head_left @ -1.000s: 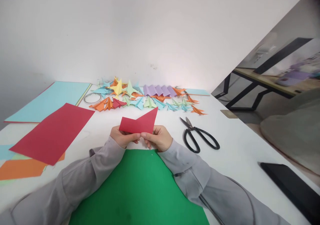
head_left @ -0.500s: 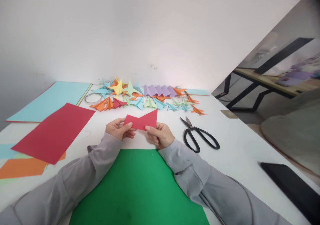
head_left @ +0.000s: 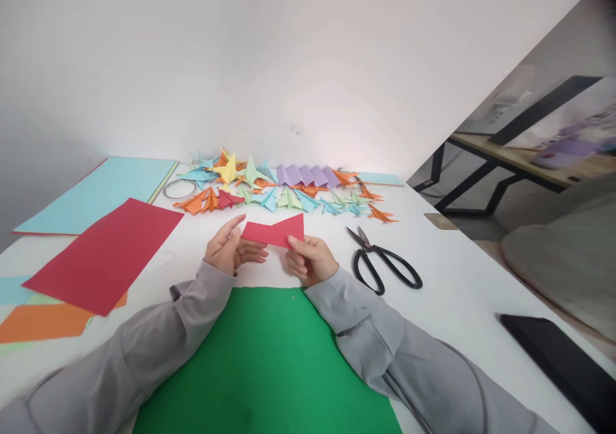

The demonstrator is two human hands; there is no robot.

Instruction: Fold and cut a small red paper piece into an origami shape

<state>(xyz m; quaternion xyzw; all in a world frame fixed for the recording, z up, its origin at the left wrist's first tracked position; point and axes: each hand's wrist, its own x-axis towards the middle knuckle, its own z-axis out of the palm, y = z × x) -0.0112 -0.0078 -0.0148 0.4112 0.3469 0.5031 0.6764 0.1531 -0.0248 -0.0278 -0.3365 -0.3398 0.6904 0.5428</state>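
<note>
The right hand (head_left: 315, 259) pinches the red folded paper (head_left: 272, 234) at its right end, thumb in front; its other fingers curl below, and how they meet the back of the paper is hidden. The paper is held up between the two hands, above the surface (head_left: 452, 293), with a notch in its upper edge. The left hand (head_left: 228, 249) is released, its fingers spread at the paper's left end; whether a fingertip touches the paper is hard to tell.

Nearer the body, a green sheet (head_left: 269, 357) runs out of the lower edge, its sides partly covered by the grey sleeves (head_left: 197, 312). To the right lie scissors (head_left: 367, 247), blades parted; farther right, a flat black object (head_left: 553, 363) is cut off by the frame.

On the left, a red sheet (head_left: 106, 254) hides parts of an orange sheet (head_left: 43, 321), cropped at the frame edge, and of a blue sheet (head_left: 101, 193). Along the wall, folded paper pieces (head_left: 289, 198) overlap too closely to count.
</note>
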